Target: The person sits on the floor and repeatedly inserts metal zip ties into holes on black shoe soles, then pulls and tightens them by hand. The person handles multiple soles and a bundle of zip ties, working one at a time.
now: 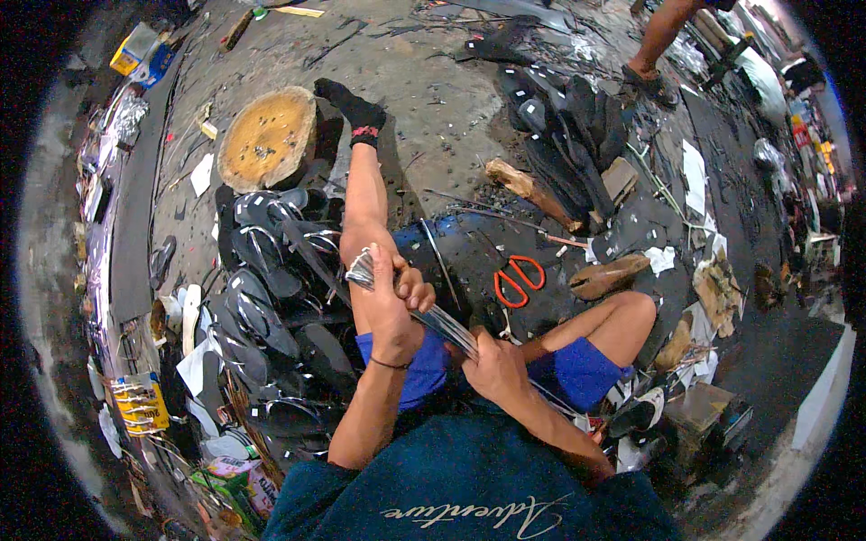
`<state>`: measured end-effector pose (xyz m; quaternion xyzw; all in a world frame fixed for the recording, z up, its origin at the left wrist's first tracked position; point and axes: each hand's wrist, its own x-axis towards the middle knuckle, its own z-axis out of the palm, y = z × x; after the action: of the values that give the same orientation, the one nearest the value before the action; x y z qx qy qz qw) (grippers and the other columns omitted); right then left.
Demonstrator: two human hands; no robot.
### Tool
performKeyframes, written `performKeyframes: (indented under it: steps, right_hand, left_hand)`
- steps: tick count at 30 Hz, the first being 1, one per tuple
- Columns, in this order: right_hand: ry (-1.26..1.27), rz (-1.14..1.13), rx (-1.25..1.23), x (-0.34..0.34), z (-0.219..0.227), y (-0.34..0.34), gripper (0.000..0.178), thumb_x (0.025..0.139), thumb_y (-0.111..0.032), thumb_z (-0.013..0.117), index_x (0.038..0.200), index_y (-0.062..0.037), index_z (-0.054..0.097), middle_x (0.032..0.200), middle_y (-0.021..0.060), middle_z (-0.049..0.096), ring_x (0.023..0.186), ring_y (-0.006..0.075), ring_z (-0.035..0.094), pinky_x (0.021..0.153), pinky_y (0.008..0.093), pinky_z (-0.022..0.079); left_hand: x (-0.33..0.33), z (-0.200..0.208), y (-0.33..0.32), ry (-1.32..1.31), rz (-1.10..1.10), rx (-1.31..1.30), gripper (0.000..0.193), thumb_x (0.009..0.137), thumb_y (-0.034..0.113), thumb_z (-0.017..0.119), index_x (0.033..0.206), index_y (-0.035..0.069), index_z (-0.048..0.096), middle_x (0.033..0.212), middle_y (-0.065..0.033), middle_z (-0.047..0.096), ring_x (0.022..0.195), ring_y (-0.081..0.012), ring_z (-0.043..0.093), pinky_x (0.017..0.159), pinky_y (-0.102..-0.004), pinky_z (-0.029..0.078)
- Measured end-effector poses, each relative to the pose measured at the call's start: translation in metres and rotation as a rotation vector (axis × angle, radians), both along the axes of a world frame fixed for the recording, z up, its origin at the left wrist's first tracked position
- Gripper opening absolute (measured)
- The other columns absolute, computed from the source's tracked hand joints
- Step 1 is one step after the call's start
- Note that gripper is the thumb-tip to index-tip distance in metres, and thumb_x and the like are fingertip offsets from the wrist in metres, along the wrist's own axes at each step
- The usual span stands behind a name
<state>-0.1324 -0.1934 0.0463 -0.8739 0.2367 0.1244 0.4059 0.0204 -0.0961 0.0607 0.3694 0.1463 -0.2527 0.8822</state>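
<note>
Below gripped strips (448,330), dark shirt (451,464), white lettering (476,515)

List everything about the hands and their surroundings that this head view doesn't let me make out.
All in the head view:
- Middle of the strip bundle: covered by the closed left hand.
- Palm of the right hand: hidden behind its own back.
- Specks on the round block: too small to identify.
- Upper body belonging to the other person's leg: cut off by the top edge.
</note>
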Motion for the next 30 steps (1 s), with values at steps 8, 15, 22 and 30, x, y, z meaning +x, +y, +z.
performKeyframes:
  steps: [8, 15, 22, 30]
  right_hand:
    - [-0.268, 0.464, -0.445, 0.027, 0.041, -0.045, 0.016, 0.083, -0.018, 0.063, 0.088, -0.0051, 0.056, 0.069, 0.0123, 0.066, 0.063, 0.0300, 0.070, 0.053, 0.0413, 0.057]
    - [-0.764, 0.811, -0.713, 0.091, 0.002, -0.071, 0.011, 0.081, -0.017, 0.058, 0.080, -0.0071, 0.063, 0.078, 0.0110, 0.067, 0.074, 0.0257, 0.067, 0.064, 0.0385, 0.052]
    - [0.201, 0.023, -0.427, 0.067, -0.134, -0.124, 0.082, 0.069, -0.024, 0.085, 0.132, 0.0032, 0.040, 0.128, 0.0230, 0.046, 0.120, 0.0402, 0.047, 0.100, 0.0476, 0.041]
    - [0.160, 0.009, -0.247, 0.019, -0.231, -0.148, 0.058, 0.071, -0.015, 0.079, 0.117, 0.0008, 0.048, 0.114, 0.0239, 0.054, 0.110, 0.0432, 0.057, 0.094, 0.0475, 0.050]
  left_hand:
    - [0.019, 0.090, 0.026, -1.582, -0.646, 1.289, 0.082, 0.079, 0.025, 0.079, 0.143, -0.001, 0.035, 0.136, -0.0179, 0.051, 0.126, -0.0258, 0.051, 0.099, -0.0377, 0.044]
    - [0.033, -0.033, 0.000, -1.282, -1.066, 0.361, 0.054, 0.091, 0.027, 0.070, 0.130, 0.000, 0.045, 0.104, -0.0121, 0.063, 0.088, -0.0242, 0.063, 0.079, -0.0362, 0.052]
    - [0.047, -0.137, -0.007, -0.276, -1.371, 0.690, 0.029, 0.100, 0.033, 0.058, 0.099, 0.005, 0.054, 0.068, 0.0007, 0.046, 0.059, -0.0116, 0.056, 0.056, -0.0311, 0.051]
    - [0.057, -0.124, -0.012, 0.181, -1.364, 0.673, 0.035, 0.099, 0.044, 0.057, 0.108, 0.010, 0.053, 0.065, 0.0055, 0.038, 0.047, -0.0043, 0.034, 0.038, -0.0229, 0.033]
